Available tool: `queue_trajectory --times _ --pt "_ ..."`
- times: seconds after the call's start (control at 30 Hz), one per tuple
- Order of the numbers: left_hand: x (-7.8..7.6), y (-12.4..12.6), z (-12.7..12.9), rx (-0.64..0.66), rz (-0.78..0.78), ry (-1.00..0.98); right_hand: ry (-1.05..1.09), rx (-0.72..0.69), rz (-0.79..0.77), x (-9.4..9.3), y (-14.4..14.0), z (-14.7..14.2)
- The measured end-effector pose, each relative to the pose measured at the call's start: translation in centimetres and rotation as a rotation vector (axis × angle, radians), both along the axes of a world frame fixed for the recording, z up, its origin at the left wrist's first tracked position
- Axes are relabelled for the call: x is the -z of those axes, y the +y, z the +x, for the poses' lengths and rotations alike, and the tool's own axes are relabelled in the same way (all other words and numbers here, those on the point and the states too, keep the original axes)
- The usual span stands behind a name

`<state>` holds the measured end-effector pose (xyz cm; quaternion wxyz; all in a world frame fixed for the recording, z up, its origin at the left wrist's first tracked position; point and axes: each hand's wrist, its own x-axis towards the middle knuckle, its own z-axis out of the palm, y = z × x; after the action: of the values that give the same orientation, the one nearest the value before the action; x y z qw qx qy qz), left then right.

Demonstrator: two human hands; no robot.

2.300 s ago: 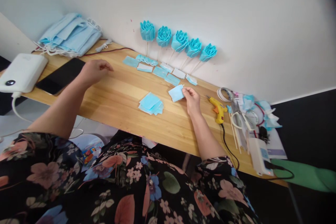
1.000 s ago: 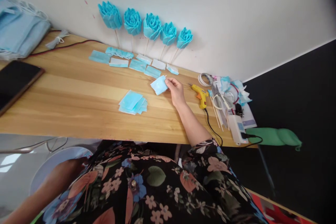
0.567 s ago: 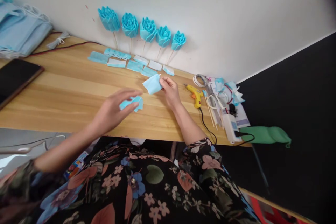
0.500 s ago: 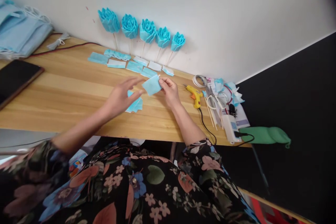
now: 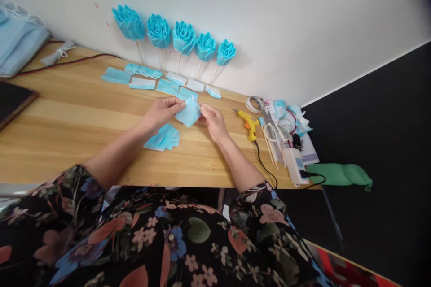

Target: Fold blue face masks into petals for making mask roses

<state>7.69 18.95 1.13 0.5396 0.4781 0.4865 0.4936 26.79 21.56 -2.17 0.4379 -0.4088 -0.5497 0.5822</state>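
Both hands meet over the wooden surface [image 5: 67, 116], pinching one blue square [image 5: 188, 113] between them. The left hand [image 5: 161, 111] grips its left edge with thumb and fingers closed on it; the right hand [image 5: 211, 120] holds the right edge the same way. The square is lifted just above the surface, tilted. Just below the left hand lies a stack [image 5: 163, 137] of similar blue squares. Behind, a row of cut strips [image 5: 141, 77] runs along the wall, under five blue flowers [image 5: 183, 38] on sticks. A yellow glue gun [image 5: 247, 122] lies to the right of the right hand.
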Motion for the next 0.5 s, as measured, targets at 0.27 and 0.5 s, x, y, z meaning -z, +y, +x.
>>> queue_trajectory --times 0.27,0.5 --pt "-0.32 -0.59 0.16 0.064 0.03 0.031 -0.041 0.054 0.132 -1.01 -0.55 -0.22" --pt "-0.15 -0.84 0.25 0.111 0.093 0.117 -0.076 0.061 0.195 -0.83 -0.88 -0.42"
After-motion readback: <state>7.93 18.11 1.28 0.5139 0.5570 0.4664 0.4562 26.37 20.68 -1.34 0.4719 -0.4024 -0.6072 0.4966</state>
